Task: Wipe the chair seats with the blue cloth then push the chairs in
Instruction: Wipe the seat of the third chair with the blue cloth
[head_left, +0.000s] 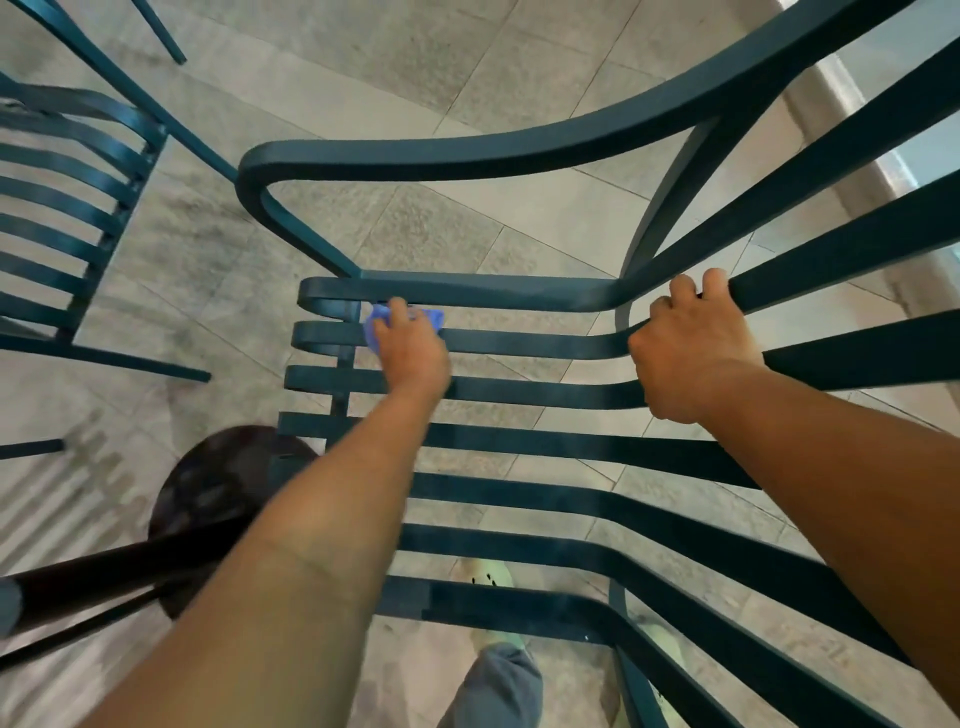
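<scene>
A dark green slatted metal chair (519, 447) fills the middle and right of the head view, seen from above. My left hand (413, 348) presses the blue cloth (376, 319) onto the far slats of its seat, near the front left corner. Most of the cloth is hidden under the hand. My right hand (691, 348) grips a slat of the chair's backrest where it bends up from the seat. The chair's armrest (467, 150) curves across the top.
A second green slatted chair (57, 218) stands at the left. A dark round table base (208, 493) with its post lies at lower left. Stone floor tiles (415, 67) show beneath. My leg and shoes (493, 670) are under the seat.
</scene>
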